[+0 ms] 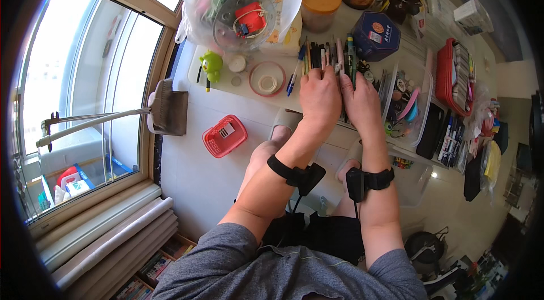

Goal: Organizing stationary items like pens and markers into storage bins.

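Observation:
Both hands rest at the near end of a row of pens and pencils [315, 54], lying side by side on the table. My left hand [321, 93] bends its fingers down over the ends of several of them. Close beside it, my right hand [362, 98] has its thumb and forefinger around the end of a green pen [354, 64]. Fingertips of both hands are partly hidden, so a firm grip is not visible. Left of the row lie blue-and-white ballpoint pens [293, 79]. A dark blue hexagonal tin [376, 36] stands just beyond my right hand.
A clear plastic box [425, 123] of small items sits to the right, near a red basket [445, 74] and several markers [451, 140]. A tape roll [267, 83] and green figurine [211, 66] lie left. On the floor are a red basket [225, 136] and a dustpan [176, 115].

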Available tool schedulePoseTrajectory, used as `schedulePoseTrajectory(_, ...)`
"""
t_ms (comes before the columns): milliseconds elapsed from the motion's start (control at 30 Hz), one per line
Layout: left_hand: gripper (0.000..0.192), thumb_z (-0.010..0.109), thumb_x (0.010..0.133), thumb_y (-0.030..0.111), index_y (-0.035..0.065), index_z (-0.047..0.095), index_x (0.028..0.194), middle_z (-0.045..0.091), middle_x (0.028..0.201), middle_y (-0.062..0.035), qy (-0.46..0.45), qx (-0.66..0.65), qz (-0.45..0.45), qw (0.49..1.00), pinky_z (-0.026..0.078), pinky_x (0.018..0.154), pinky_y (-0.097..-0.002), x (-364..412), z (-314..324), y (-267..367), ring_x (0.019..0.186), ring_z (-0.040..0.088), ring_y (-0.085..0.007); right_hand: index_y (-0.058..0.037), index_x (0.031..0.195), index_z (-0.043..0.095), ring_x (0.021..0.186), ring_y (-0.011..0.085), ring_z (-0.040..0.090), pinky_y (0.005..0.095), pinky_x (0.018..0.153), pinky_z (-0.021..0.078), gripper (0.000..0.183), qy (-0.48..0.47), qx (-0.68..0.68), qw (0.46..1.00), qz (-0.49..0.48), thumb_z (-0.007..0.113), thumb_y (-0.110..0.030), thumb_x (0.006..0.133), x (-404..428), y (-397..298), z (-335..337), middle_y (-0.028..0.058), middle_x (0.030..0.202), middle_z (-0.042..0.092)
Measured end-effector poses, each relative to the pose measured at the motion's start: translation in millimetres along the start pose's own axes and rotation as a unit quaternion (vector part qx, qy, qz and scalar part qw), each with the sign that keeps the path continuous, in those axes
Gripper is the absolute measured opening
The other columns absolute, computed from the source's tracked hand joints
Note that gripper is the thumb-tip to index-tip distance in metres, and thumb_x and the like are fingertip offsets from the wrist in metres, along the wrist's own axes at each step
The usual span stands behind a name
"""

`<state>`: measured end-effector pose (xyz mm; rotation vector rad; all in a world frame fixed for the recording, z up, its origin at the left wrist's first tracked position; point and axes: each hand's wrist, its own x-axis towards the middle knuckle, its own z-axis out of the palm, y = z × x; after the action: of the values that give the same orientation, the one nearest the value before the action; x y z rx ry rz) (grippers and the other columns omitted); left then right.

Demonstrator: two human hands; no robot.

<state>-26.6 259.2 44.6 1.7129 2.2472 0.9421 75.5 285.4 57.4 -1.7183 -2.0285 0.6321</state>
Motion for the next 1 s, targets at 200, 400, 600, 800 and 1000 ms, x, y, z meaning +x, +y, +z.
schedulePoseTrajectory(200,0.03,0.056,0.077,0.012,-0.0023,0.06,0.103,0.061,0.091,-0.0145,-0.007,0.062,0.027,0.998,0.048,0.074,-0.0351,-2.3,8.0,5.7,0.084,0.058,-0.0295,0.0085,0.11,0.054,0.092,0.0449,0.057,0.0479,0.076,0.0468,0.049,-0.007,-0.01,1.0,-0.007,0.048,-0.038,0.093,1.3,7.4,-0.4,0.0292,0.098,0.059)
schedulePoseTrajectory(400,0.022,0.056,0.076,0.009,-0.0009,0.059,0.096,0.06,0.096,-0.0175,0.002,0.007,0.011,1.0,0.046,0.079,-0.0411,0.4,1.9,8.3,0.088,0.058,-0.0353,0.004,0.104,0.057,0.089,0.0446,0.057,0.0487,0.076,0.0462,0.038,-0.024,-0.011,1.0,-0.013,0.05,-0.031,0.091,2.8,6.8,-1.8,0.028,0.095,0.06)
schedulePoseTrajectory(600,0.021,0.057,0.076,0.01,-0.0009,0.059,0.094,0.059,0.098,-0.0191,0.015,0.006,0.011,1.0,0.046,0.078,-0.0414,2.0,6.0,7.2,0.089,0.057,-0.0361,0.0035,0.101,0.057,0.087,0.0451,0.057,0.0492,0.075,0.0459,0.036,-0.011,-0.015,1.0,-0.019,0.051,-0.03,0.091,1.9,6.9,-1.3,0.0274,0.092,0.06)
schedulePoseTrajectory(800,0.02,0.058,0.077,0.01,-0.0009,0.058,0.093,0.058,0.097,-0.0197,-0.003,0.0,0.014,1.0,0.047,0.076,-0.0438,3.4,2.5,8.6,0.086,0.057,-0.0375,0.0031,0.097,0.057,0.085,0.0446,0.058,0.0495,0.073,0.0456,0.035,-0.025,-0.011,0.999,-0.02,0.051,-0.031,0.091,3.3,11.5,-2.7,0.0267,0.089,0.06)
schedulePoseTrajectory(1000,0.024,0.058,0.076,0.006,-0.0031,0.054,0.098,0.052,0.109,-0.0273,-0.065,-0.057,-0.046,0.995,0.049,0.074,-0.0443,3.4,1.6,15.8,0.091,0.056,-0.0402,0.003,0.09,0.056,0.08,0.0449,0.057,0.05,0.068,0.0444,0.032,-0.049,0.017,0.999,0.001,0.053,-0.029,0.09,3.2,13.0,-5.6,0.0259,0.084,0.06)
